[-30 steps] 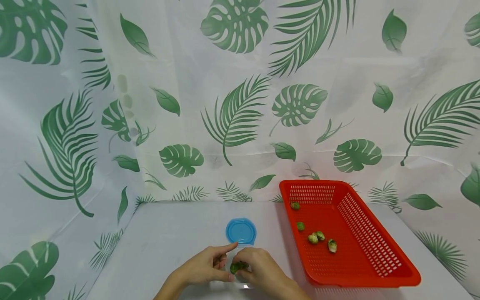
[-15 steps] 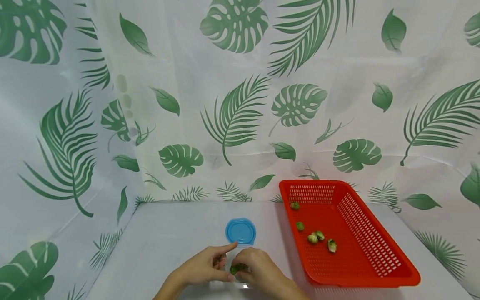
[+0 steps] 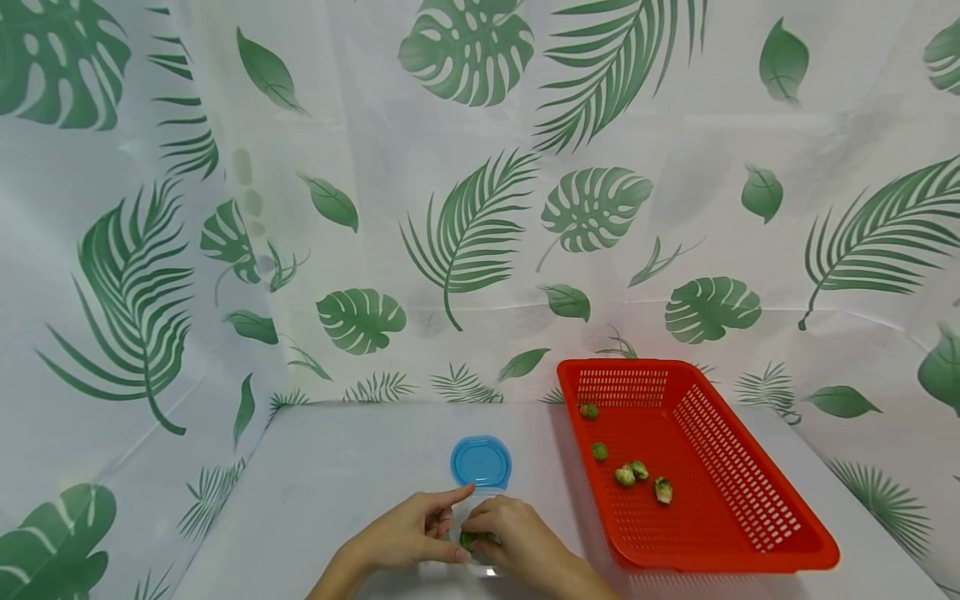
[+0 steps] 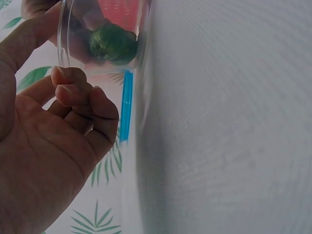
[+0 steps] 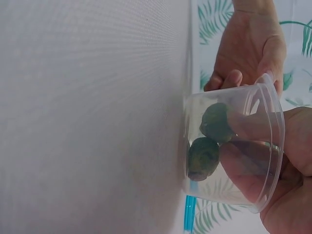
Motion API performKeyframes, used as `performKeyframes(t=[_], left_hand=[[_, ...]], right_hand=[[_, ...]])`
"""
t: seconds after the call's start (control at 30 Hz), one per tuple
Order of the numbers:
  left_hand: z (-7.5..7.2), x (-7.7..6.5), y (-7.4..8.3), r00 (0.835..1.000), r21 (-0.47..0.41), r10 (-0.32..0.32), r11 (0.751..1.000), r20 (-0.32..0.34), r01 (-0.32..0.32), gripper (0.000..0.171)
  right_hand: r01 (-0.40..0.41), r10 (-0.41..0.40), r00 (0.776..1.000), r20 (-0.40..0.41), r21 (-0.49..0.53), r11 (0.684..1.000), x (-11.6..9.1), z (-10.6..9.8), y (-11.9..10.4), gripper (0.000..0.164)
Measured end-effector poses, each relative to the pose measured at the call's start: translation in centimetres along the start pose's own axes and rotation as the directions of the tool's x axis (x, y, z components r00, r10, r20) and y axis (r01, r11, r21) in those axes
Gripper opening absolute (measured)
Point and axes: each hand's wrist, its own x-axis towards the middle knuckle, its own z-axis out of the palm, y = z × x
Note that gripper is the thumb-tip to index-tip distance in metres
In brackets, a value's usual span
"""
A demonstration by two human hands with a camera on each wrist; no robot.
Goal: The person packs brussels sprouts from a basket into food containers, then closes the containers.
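A clear plastic tub (image 5: 243, 190) stands on the table in front of me. My left hand (image 3: 408, 532) holds it from the left, thumb and index finger spread around the rim while the other fingers curl beside the wall. From the right, my right hand (image 3: 521, 540) reaches down inside the tub. Its thumb and fingertips pinch a Brussels sprout (image 5: 216, 122), seen through the wall in the right wrist view. A second Brussels sprout (image 5: 203, 159) lies at the tub's bottom, right beside the first.
Just behind the tub, a blue lid (image 3: 481, 461) lies flat on the white table (image 3: 360, 450). To the right stands a red perforated basket (image 3: 720, 525) with several Brussels sprouts (image 3: 663, 489) along its left half. Leaf-printed sheeting (image 3: 480, 333) closes off the back and sides.
The right fingers have shifted slightly over the sprout in the tub, so less green shows between them. The left hand, lid and basket keep their places.
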Motion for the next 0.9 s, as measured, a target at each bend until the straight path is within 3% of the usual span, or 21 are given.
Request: performKeyframes(t=[0.27, 0.6, 0.9], left_hand=[[-0.07, 0.04, -0.17, 1.000, -0.016, 0.011, 1.000, 0.006, -0.011, 0.087], [-0.14, 0.05, -0.29, 1.000, -0.023, 0.011, 1.000, 0.014, -0.010, 0.086], [-0.08, 0.02, -0.15, 1.000, -0.042, 0.002, 0.999, 0.016, -0.001, 0.085]], right_hand=[[-0.083, 0.082, 0.997, 0.016, 0.072, 0.994, 0.17, -0.03, 0.01, 0.013], [0.003, -0.002, 1.000, -0.017, 0.046, 0.999, 0.16, 0.14, 0.22, 0.017], [-0.020, 0.021, 1.000, -0.016, 0.070, 0.997, 0.11, 0.00, 0.03, 0.015]])
